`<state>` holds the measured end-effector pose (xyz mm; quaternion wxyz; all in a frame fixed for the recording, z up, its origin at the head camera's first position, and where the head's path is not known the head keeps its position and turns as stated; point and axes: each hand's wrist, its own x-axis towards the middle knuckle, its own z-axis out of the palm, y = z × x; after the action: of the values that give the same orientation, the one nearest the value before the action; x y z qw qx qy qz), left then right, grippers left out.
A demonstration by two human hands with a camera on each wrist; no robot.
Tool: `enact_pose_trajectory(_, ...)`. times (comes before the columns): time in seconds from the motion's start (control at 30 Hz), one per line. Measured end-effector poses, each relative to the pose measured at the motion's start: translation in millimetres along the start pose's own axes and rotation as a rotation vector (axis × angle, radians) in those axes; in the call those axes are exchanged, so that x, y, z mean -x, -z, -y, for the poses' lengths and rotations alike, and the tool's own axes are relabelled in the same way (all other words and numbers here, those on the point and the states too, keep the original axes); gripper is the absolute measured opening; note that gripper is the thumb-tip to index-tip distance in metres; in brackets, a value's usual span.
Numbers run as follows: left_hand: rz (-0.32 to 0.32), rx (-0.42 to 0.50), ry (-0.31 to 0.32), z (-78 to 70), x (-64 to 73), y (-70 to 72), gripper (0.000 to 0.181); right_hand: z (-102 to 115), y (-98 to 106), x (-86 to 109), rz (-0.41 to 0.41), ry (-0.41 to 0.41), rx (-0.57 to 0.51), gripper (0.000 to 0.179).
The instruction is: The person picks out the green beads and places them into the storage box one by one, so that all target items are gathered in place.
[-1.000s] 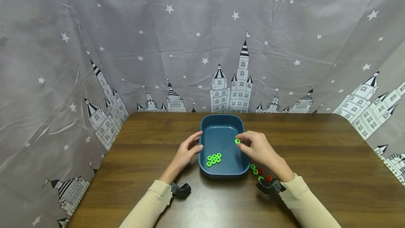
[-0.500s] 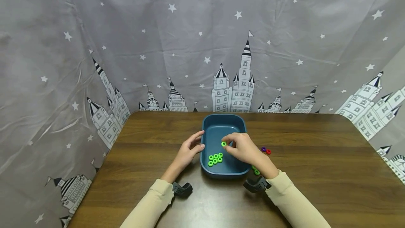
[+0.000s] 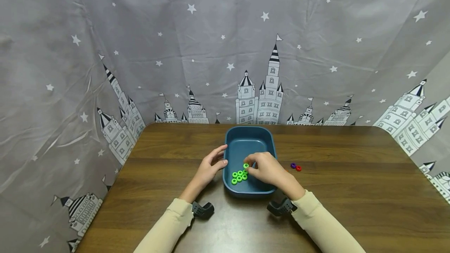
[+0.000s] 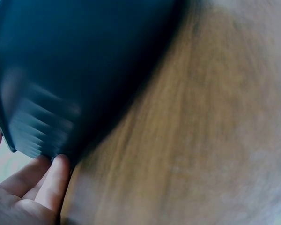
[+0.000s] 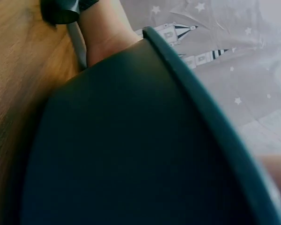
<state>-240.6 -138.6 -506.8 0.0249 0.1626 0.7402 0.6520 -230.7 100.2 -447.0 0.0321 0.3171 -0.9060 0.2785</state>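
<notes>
In the head view my right hand [image 3: 266,169] reaches over the right side of a dark blue plastic tub [image 3: 246,147]. Thumb and forefinger pinch a small bright green ring [image 3: 244,167] just above the tub's floor. Right beside it lie several matching green rings [image 3: 240,175], clustered in the near left part. My left hand [image 3: 208,167] rests its fingertips on the left rim. From the left wrist, its fingers [image 4: 58,183] touch the tub's outer wall [image 4: 84,56]. The right wrist view is mostly tub wall [image 5: 122,131], which hides the right fingers.
On the wooden table [image 3: 351,175], right of the tub, lie a purple ring [image 3: 291,165] and a red ring [image 3: 298,170]. My right forearm covers part of the table there. A grey curtain [image 3: 225,50] with printed castles hangs behind the table.
My right hand has carried the green ring leftward from the tub's right side, then down and nearer to the other green rings. The left hand stays at the rim.
</notes>
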Motion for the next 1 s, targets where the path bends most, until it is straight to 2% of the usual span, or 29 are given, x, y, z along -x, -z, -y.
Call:
enact_pose_trajectory(0.6, -0.013, -0.011, 0.019, 0.9, -1.5, -0.1, 0.056, 3.3, -2.7, -0.2, 0.069, -0.119, 0.154, 0.009)
enact_pose_trajectory(1.0, -0.013, 0.003, 0.009, 0.5, -0.9, -0.8, 0.056, 1.3, -5.4, 0.7, 0.080, -0.108, 0.184, 0.005)
